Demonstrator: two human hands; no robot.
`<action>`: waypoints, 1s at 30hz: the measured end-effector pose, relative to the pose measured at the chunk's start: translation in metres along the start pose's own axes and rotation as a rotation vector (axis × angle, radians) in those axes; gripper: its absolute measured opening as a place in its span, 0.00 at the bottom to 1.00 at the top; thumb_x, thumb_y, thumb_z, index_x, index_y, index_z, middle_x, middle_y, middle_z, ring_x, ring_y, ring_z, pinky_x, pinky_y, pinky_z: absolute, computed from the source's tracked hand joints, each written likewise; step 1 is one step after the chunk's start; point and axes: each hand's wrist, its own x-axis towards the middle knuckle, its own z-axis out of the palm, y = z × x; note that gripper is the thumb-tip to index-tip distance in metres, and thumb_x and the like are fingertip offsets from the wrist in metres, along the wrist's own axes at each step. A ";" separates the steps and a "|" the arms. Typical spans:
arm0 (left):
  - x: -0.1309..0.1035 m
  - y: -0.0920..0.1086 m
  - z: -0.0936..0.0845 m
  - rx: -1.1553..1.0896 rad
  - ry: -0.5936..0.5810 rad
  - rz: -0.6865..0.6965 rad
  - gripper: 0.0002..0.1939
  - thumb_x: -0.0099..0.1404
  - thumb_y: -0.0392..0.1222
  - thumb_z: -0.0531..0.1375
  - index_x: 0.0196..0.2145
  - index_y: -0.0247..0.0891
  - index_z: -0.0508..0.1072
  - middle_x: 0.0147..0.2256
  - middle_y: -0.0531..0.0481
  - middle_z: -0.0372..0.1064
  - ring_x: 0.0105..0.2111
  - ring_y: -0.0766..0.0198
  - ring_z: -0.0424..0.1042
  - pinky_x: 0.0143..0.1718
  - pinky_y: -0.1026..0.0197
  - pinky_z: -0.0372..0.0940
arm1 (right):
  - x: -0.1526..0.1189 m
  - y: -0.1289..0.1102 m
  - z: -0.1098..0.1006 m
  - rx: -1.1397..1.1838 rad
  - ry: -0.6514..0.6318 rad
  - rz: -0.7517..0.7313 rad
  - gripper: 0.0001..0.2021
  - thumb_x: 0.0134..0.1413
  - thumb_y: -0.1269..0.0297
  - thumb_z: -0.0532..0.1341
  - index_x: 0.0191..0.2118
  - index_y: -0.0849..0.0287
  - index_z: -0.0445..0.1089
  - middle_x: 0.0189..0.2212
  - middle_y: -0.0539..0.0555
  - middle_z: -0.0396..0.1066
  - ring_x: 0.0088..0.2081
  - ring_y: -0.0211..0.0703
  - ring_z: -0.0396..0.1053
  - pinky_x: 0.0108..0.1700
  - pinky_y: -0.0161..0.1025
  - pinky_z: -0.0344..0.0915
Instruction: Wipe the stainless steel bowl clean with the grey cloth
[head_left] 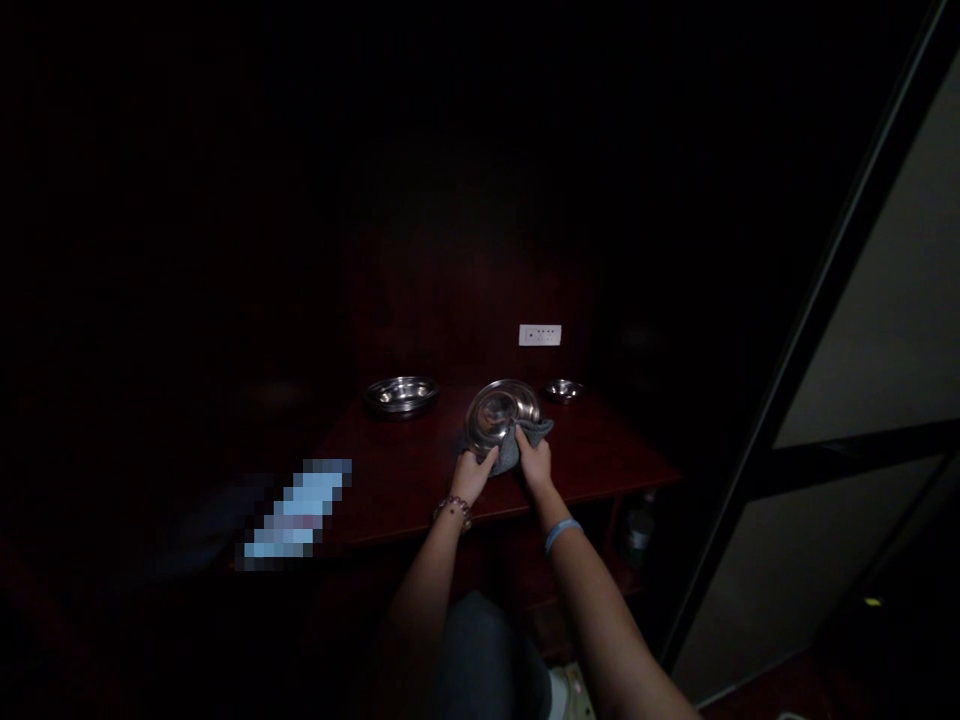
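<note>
Between my hands a shiny round metal dish (495,408) is held up and tilted above the dark red desk. Its near left rim is gripped by my left hand (474,474), the thumb lying on the inner side. My right hand (534,460) is closed on a grey cloth (510,455), pressing it against the near right rim of the dish. The cloth hangs below the dish's edge, and part of it sticks out to the right. The undersides of both hands are hidden.
On the desk (420,480), several stacked metal dishes (401,395) stand at the back left. A smaller metal bowl (564,391) is at the back right, under a white wall socket (540,335). A bottle-like container (637,535) stands below the desktop. A pale panel (877,270) rises at right.
</note>
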 end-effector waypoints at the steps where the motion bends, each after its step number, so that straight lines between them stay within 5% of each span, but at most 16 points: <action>1: 0.000 0.001 0.000 -0.009 -0.007 0.005 0.13 0.55 0.48 0.65 0.35 0.37 0.79 0.38 0.40 0.79 0.43 0.51 0.77 0.48 0.52 0.67 | 0.000 -0.001 0.000 0.004 -0.006 -0.003 0.20 0.50 0.50 0.63 0.42 0.61 0.77 0.42 0.59 0.79 0.45 0.51 0.76 0.48 0.41 0.70; 6: 0.002 0.003 0.000 -0.023 -0.015 -0.036 0.14 0.56 0.49 0.63 0.32 0.34 0.78 0.36 0.39 0.79 0.41 0.51 0.77 0.46 0.51 0.68 | -0.001 -0.002 0.002 0.020 -0.031 -0.019 0.20 0.51 0.50 0.63 0.40 0.62 0.78 0.41 0.60 0.79 0.45 0.51 0.77 0.47 0.40 0.70; 19: 0.005 -0.003 0.000 -0.162 0.250 0.038 0.19 0.63 0.55 0.56 0.35 0.35 0.74 0.36 0.43 0.77 0.38 0.59 0.75 0.44 0.58 0.67 | -0.001 0.001 0.003 -0.006 -0.097 -0.032 0.21 0.51 0.49 0.63 0.41 0.63 0.77 0.41 0.59 0.79 0.45 0.49 0.76 0.49 0.40 0.69; 30: 0.004 -0.006 0.003 -0.136 0.112 0.048 0.23 0.57 0.50 0.65 0.47 0.36 0.71 0.47 0.40 0.75 0.46 0.57 0.74 0.52 0.55 0.65 | 0.001 0.003 -0.001 -0.044 -0.036 -0.017 0.20 0.51 0.49 0.63 0.40 0.62 0.78 0.40 0.59 0.79 0.45 0.52 0.76 0.47 0.41 0.70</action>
